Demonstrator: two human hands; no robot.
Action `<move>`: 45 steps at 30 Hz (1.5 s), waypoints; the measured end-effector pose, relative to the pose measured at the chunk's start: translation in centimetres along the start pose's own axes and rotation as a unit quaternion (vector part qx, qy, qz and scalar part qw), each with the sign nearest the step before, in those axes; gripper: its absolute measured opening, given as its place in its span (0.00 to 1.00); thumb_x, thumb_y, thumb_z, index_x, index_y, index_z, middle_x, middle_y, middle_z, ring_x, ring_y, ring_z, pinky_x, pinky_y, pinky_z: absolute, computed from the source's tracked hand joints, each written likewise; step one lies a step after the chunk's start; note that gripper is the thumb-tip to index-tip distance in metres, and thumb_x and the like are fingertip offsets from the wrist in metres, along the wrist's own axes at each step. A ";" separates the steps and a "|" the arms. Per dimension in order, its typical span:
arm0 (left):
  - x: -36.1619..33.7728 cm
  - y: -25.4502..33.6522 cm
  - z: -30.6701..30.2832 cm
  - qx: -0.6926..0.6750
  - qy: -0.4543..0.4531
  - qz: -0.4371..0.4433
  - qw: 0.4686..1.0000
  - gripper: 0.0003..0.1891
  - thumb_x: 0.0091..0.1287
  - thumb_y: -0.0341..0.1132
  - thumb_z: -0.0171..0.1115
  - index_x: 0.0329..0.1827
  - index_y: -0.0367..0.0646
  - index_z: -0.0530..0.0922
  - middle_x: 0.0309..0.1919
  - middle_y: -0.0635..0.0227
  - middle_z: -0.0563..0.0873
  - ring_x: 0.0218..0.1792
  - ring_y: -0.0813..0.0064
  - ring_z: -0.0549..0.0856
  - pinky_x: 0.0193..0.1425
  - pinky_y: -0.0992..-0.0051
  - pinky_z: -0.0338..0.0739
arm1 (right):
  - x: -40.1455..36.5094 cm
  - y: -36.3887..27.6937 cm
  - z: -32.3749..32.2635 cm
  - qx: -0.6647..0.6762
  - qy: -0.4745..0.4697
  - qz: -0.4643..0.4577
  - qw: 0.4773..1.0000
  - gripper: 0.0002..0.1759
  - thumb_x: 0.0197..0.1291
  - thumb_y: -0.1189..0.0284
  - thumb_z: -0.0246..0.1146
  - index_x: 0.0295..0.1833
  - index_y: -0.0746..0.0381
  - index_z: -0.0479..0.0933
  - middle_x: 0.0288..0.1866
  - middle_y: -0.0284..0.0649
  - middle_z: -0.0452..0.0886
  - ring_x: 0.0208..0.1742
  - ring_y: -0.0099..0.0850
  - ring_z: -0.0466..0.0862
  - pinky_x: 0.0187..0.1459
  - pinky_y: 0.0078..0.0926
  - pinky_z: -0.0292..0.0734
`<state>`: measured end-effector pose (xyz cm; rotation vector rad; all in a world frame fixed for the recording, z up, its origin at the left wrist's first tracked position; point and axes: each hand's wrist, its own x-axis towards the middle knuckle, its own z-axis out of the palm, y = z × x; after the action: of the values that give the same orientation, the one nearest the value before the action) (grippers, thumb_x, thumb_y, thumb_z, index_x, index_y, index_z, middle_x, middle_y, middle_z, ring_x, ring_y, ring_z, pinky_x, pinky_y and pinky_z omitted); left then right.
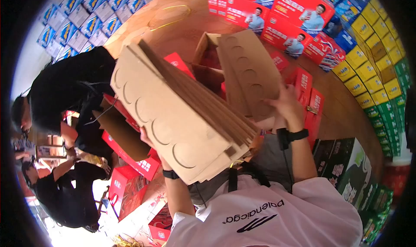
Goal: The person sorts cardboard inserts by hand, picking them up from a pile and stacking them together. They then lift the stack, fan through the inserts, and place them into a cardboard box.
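A thick stack of brown cardboard sheets (160, 121) with rows of half-round cuts slants across the middle of the view. My left hand (148, 139) grips its left edge, with most of the fingers hidden by the cardboard. To the right, another brown cardboard piece (249, 69) with the same cuts leans by an open brown carton (203, 45). My right hand (287, 106) is at the lower right edge of that piece, fingers spread and slightly blurred, near the end of the stack.
Red printed cartons (281, 17) are piled at the back, with yellow boxes (357, 56) and green boxes (385, 121) on the right. A black carton (342, 164) stands beside my right arm. Two people in black (71, 91) bend over at left, near an open red box (125, 134).
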<state>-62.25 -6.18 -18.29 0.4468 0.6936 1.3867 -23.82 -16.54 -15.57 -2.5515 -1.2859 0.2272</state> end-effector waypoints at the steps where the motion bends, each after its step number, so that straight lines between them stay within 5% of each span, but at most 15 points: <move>1: 0.0 0.0 0.2 0.007 0.004 0.000 1.000 0.43 0.70 0.67 0.49 0.80 0.47 0.64 0.73 0.58 0.74 0.70 0.57 0.76 0.73 0.56 0.74 | 0.2 0.2 -0.7 0.009 -0.004 -0.007 1.000 0.63 0.42 0.52 0.82 0.82 0.59 0.58 0.64 0.60 0.76 0.67 0.55 0.75 0.68 0.46 0.71; 5: -1.4 0.6 2.4 0.012 -0.002 -0.015 1.000 0.44 0.68 0.68 0.51 0.80 0.47 0.64 0.73 0.58 0.75 0.69 0.56 0.78 0.72 0.56 0.76 | 1.1 2.7 -2.5 0.124 0.074 -0.119 0.982 0.55 0.44 0.65 0.83 0.79 0.61 0.66 0.63 0.57 0.80 0.66 0.49 0.79 0.67 0.42 0.73; 7: -2.1 1.1 3.4 0.001 -0.014 -0.047 0.999 0.45 0.67 0.68 0.53 0.80 0.47 0.64 0.73 0.57 0.74 0.69 0.56 0.77 0.72 0.55 0.75 | 1.6 2.2 -6.1 0.271 0.024 -0.131 0.953 0.50 0.47 0.64 0.81 0.76 0.62 0.68 0.73 0.60 0.72 0.73 0.53 0.72 0.72 0.47 0.67; 9: -2.4 1.2 3.4 -0.008 -0.006 -0.062 0.998 0.45 0.68 0.69 0.52 0.80 0.46 0.64 0.72 0.56 0.75 0.68 0.56 0.78 0.71 0.55 0.75 | 0.3 0.3 -9.3 0.246 0.128 -0.164 0.947 0.51 0.47 0.66 0.80 0.77 0.66 0.66 0.73 0.60 0.72 0.75 0.52 0.71 0.74 0.45 0.64; 14: -2.0 0.7 2.0 -0.009 0.009 -0.088 0.996 0.41 0.73 0.67 0.49 0.77 0.42 0.66 0.68 0.53 0.78 0.65 0.53 0.81 0.69 0.55 0.77 | -5.8 -8.9 -15.2 0.200 0.134 -0.259 0.935 0.53 0.49 0.65 0.79 0.79 0.68 0.63 0.73 0.59 0.70 0.72 0.54 0.71 0.73 0.46 0.66; 21: -2.9 1.8 3.1 -0.066 -0.011 -0.146 0.987 0.36 0.78 0.60 0.44 0.75 0.37 0.67 0.67 0.48 0.79 0.63 0.53 0.83 0.68 0.57 0.79 | -9.4 -17.6 -8.6 0.050 0.027 -0.340 0.939 0.56 0.46 0.60 0.80 0.78 0.66 0.62 0.67 0.59 0.69 0.65 0.56 0.73 0.64 0.49 0.73; 22: -3.0 1.6 3.5 0.018 0.043 -0.107 0.993 0.38 0.79 0.62 0.41 0.70 0.33 0.72 0.60 0.48 0.85 0.59 0.56 0.86 0.63 0.60 0.81 | -9.6 -18.0 -7.8 0.060 0.025 -0.337 0.939 0.56 0.45 0.59 0.80 0.78 0.66 0.63 0.68 0.59 0.69 0.65 0.56 0.73 0.63 0.49 0.74; 27: -1.8 0.5 0.7 0.294 0.029 0.006 0.955 0.46 0.78 0.69 0.33 0.56 0.29 0.82 0.47 0.52 0.91 0.48 0.61 0.91 0.55 0.65 0.83 | -10.4 -19.1 -5.3 0.067 0.016 -0.348 0.935 0.55 0.47 0.56 0.80 0.77 0.68 0.63 0.67 0.61 0.68 0.64 0.57 0.74 0.62 0.48 0.76; 34: -2.5 0.5 0.5 0.296 0.018 0.054 0.953 0.54 0.69 0.80 0.33 0.57 0.29 0.81 0.48 0.53 0.90 0.48 0.63 0.90 0.52 0.66 0.84 | -11.2 -19.0 -5.0 0.088 0.000 -0.345 0.935 0.56 0.49 0.53 0.79 0.77 0.70 0.63 0.66 0.62 0.68 0.61 0.57 0.74 0.60 0.48 0.77; 41: -2.0 -0.1 -0.6 0.197 -0.067 0.011 0.978 0.57 0.60 0.84 0.50 0.57 0.27 0.80 0.48 0.51 0.89 0.47 0.61 0.91 0.50 0.68 0.87 | -12.0 -18.6 -5.6 0.069 0.002 -0.348 0.935 0.56 0.50 0.52 0.78 0.77 0.71 0.62 0.66 0.62 0.68 0.62 0.58 0.74 0.59 0.48 0.78; 45: -3.3 1.0 2.0 0.027 -0.027 -0.088 0.995 0.42 0.71 0.64 0.53 0.67 0.28 0.73 0.56 0.46 0.86 0.53 0.56 0.89 0.55 0.63 0.86 | -12.3 -18.3 -4.7 0.086 0.012 -0.351 0.932 0.54 0.53 0.52 0.76 0.78 0.70 0.61 0.67 0.62 0.68 0.63 0.58 0.74 0.59 0.48 0.78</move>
<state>-61.74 -9.04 -15.56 0.4529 0.7106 1.1875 -43.87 -16.92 -5.16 -1.7966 -1.9623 0.1442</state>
